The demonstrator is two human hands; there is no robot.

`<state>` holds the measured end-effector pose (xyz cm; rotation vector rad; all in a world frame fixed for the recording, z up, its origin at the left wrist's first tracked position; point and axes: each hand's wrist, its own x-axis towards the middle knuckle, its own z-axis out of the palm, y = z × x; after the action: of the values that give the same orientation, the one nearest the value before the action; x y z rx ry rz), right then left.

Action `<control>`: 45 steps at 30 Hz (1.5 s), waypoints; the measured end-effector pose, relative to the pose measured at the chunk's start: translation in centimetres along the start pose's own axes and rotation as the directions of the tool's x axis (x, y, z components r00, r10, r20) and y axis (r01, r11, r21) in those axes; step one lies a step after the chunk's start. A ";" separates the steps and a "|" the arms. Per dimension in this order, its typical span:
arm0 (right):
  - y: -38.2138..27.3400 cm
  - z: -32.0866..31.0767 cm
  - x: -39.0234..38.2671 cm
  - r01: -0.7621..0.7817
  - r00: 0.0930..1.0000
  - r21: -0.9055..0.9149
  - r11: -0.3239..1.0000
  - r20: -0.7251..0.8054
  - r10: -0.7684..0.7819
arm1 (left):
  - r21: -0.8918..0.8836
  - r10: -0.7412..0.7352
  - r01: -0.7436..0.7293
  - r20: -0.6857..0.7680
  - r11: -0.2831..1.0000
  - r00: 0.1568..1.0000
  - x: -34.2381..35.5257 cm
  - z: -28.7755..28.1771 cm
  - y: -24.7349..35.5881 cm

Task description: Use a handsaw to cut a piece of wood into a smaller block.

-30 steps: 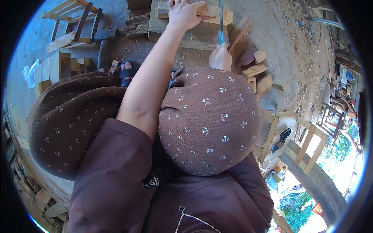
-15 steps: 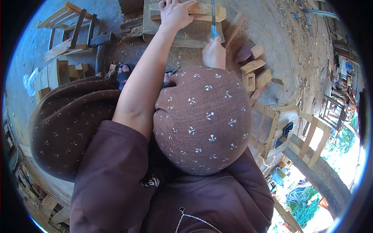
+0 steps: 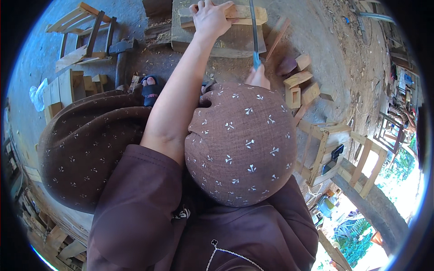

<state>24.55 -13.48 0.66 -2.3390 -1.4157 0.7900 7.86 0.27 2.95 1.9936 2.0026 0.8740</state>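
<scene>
Left hand (image 3: 210, 19) holds squared wood (image 3: 243, 13); right hand (image 3: 259, 78), past the rounded knee (image 3: 242, 144), grips a thin saw (image 3: 255, 37) near wood's right end.

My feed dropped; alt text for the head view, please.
A left hand lies over a pale, squared wooden beam on a brown wooden block. The right hand grips a thin, blue-handled metal tool, apparently a saw, across the beam's right end.

Dark brown short-sleeved shirt (image 3: 135, 194), brown trousers (image 3: 244, 149) with white sprigs, silvery chain (image 3: 239, 255), clover-shaped pendant (image 3: 214, 243), dark sandal (image 3: 150, 95)
</scene>
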 end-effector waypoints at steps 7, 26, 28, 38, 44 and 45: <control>-7.0 -2.4 4.9 0.324 0.944 -0.225 0.919 0.012 -0.330 | 0.213 0.025 -0.024 -0.002 0.977 1.000 0.4 1.7 -1.4; -6.4 -1.8 3.3 0.291 0.954 -0.229 0.929 -0.001 -0.299 | 0.118 0.052 -0.044 -0.064 0.992 0.997 -0.3 1.7 -1.3; -6.5 -1.5 4.2 0.319 0.944 -0.218 0.922 -0.016 -0.330 | 0.139 0.056 -0.048 -0.057 0.989 0.997 -0.4 1.7 -1.2; -0.4 -3.2 -3.8 0.052 0.995 -0.172 0.984 0.098 -0.035 | 0.153 0.053 -0.049 -0.020 0.987 0.998 -0.3 1.5 -1.1; -5.8 -2.5 2.1 0.264 0.964 -0.106 0.959 0.032 -0.262 | 0.163 0.033 -0.030 -0.013 0.986 0.999 -0.1 1.3 -1.0; -6.3 -2.2 3.2 0.287 0.958 -0.108 0.952 0.009 -0.288 | 0.161 0.048 -0.045 -0.015 0.986 0.999 0.0 1.5 -0.8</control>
<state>22.47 -7.63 4.73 -2.1352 -1.7841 0.6360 7.98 0.75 1.31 2.1325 2.1062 0.7653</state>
